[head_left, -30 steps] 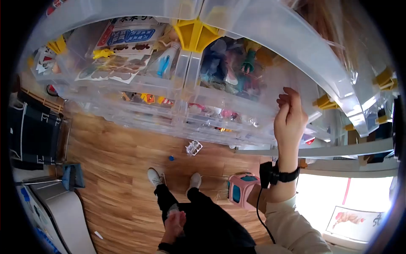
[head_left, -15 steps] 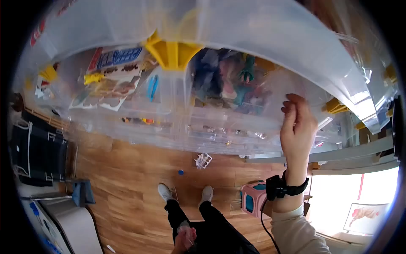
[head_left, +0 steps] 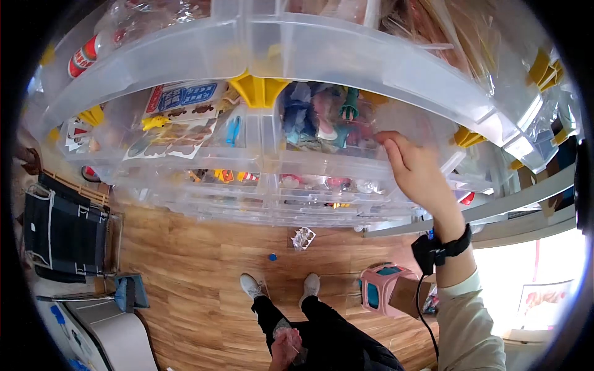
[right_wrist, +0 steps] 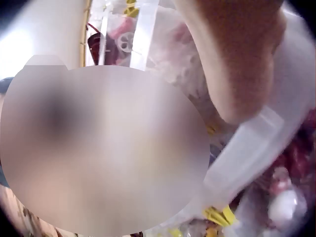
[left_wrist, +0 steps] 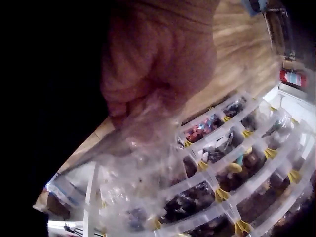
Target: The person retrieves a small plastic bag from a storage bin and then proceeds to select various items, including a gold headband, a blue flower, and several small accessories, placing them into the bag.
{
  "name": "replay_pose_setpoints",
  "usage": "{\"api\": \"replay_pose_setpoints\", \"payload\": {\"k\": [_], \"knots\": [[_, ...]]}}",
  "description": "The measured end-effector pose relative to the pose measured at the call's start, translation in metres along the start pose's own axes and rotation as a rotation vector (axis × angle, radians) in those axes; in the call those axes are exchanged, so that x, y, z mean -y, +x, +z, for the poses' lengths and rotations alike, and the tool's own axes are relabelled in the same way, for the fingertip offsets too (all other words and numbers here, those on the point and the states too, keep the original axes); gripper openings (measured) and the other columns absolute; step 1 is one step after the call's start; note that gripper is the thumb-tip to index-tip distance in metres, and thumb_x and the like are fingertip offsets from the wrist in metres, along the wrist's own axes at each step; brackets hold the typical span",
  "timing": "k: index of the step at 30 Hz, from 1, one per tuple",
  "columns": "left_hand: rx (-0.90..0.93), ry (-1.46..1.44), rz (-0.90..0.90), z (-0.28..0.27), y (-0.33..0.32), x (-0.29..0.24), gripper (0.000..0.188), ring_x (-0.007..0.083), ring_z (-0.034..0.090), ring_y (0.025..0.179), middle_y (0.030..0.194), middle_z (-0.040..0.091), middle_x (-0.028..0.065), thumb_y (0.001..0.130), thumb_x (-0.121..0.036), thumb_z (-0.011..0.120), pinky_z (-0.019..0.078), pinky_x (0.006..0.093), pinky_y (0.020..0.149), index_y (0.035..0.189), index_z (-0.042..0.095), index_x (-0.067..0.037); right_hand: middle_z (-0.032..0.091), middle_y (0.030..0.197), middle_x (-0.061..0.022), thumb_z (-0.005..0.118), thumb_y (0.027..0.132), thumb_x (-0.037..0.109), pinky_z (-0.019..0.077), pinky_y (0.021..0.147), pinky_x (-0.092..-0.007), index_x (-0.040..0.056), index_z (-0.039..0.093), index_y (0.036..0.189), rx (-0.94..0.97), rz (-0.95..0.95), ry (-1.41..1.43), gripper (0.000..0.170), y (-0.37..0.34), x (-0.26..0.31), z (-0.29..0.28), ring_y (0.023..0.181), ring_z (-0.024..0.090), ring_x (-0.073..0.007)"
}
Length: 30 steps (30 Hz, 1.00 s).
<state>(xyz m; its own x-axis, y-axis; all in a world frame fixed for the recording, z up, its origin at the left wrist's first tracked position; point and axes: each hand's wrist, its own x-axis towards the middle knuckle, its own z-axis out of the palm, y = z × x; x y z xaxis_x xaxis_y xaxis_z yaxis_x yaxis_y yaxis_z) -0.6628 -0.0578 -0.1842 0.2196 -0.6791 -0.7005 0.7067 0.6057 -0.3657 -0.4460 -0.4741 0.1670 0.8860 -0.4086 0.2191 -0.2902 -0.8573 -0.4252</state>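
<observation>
My right hand [head_left: 417,176] reaches over the front of a clear plastic bin [head_left: 334,164], index finger and thumb stretched toward the bagged toys inside. Its fingertips are right at some pinkish plastic beside a green toy figure [head_left: 349,104] and a blue bag [head_left: 300,108]. In the right wrist view, part of that hand [right_wrist: 242,74] overlaps a bin rim. Low by the thigh, my left hand [head_left: 286,346] grips a crumpled clear plastic bag [left_wrist: 150,123]. The adjoining compartment contains printed cards [head_left: 185,96] and a small yellow toy [head_left: 154,122].
Stacked clear bins with yellow connectors [head_left: 257,89] rise in front of me. On the wooden floor lie a clear-and-white package [head_left: 303,238] and a blue cap [head_left: 272,256]. A pink stool [head_left: 380,287] stands right, a black folding chair [head_left: 65,229] left.
My right hand has gone from the bin's right side leftward, deeper among the bagged toys, its index finger stretching out. The head view has shifted; my left hand keeps the plastic bag.
</observation>
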Motion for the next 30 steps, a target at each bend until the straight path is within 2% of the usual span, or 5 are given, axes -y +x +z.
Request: {"api": "replay_pose_setpoints", "payload": {"k": [10, 16, 17, 26, 30], "knots": [[0.024, 0.225, 0.049, -0.006, 0.001, -0.002, 0.032, 0.0249, 0.051, 0.099, 0.105, 0.054, 0.0124, 0.083, -0.022, 0.043, 0.0393, 0.0332, 0.086, 0.104, 0.049, 0.002, 0.049, 0.109, -0.0178, 0.049, 0.082, 0.027, 0.0354, 0.087, -0.0369, 0.0026, 0.05, 0.106, -0.009, -0.718, 0.078, 0.034, 0.035, 0.038, 0.019, 0.102, 0.045, -0.0318], [0.492, 0.047, -0.103, -0.004, 0.009, -0.004, 0.03, 0.0227, 0.053, 0.091, 0.098, 0.056, 0.0095, 0.083, -0.024, 0.046, 0.0381, 0.0321, 0.088, 0.099, 0.051, 0.001, 0.05, 0.106, -0.0182, 0.05, 0.083, 0.025, 0.0336, 0.088, -0.0352, 0.0025, 0.049, 0.108, 0.301, -0.452, 0.207, 0.034, 0.029, 0.009, 0.013, 0.103, 0.045, -0.0307], [0.018, 0.111, 0.074, 0.005, -0.002, 0.0, 0.028, 0.022, 0.052, 0.093, 0.097, 0.056, 0.0092, 0.084, -0.024, 0.045, 0.0366, 0.032, 0.089, 0.097, 0.052, 0.0, 0.05, 0.106, -0.0182, 0.05, 0.083, 0.025, 0.0336, 0.088, -0.0352, 0.0025, 0.049, 0.108, 0.305, -0.454, 0.2, 0.034, 0.026, 0.002, 0.008, 0.103, 0.045, -0.0307], [-0.02, -0.037, -0.025, 0.014, -0.005, 0.0, 0.029, 0.0237, 0.049, 0.102, 0.108, 0.053, 0.0124, 0.086, -0.022, 0.039, 0.0336, 0.0345, 0.093, 0.101, 0.051, 0.0, 0.057, 0.083, -0.0206, 0.057, 0.069, 0.019, 0.0449, 0.07, -0.0385, -0.0046, 0.055, 0.088, -0.186, -0.029, -0.052, 0.03, 0.019, -0.017, 0.004, 0.078, 0.056, -0.0348], [-0.003, 0.101, 0.036, 0.05, -0.013, 0.01, 0.025, 0.021, 0.05, 0.098, 0.097, 0.055, 0.0093, 0.085, -0.022, 0.04, 0.0341, 0.0332, 0.091, 0.091, 0.053, -0.001, 0.058, 0.088, -0.0214, 0.059, 0.065, 0.021, 0.0446, 0.073, -0.0374, -0.0034, 0.055, 0.093, 0.208, 0.114, -0.066, 0.037, 0.04, -0.015, -0.008, 0.082, 0.056, -0.0352]]}}
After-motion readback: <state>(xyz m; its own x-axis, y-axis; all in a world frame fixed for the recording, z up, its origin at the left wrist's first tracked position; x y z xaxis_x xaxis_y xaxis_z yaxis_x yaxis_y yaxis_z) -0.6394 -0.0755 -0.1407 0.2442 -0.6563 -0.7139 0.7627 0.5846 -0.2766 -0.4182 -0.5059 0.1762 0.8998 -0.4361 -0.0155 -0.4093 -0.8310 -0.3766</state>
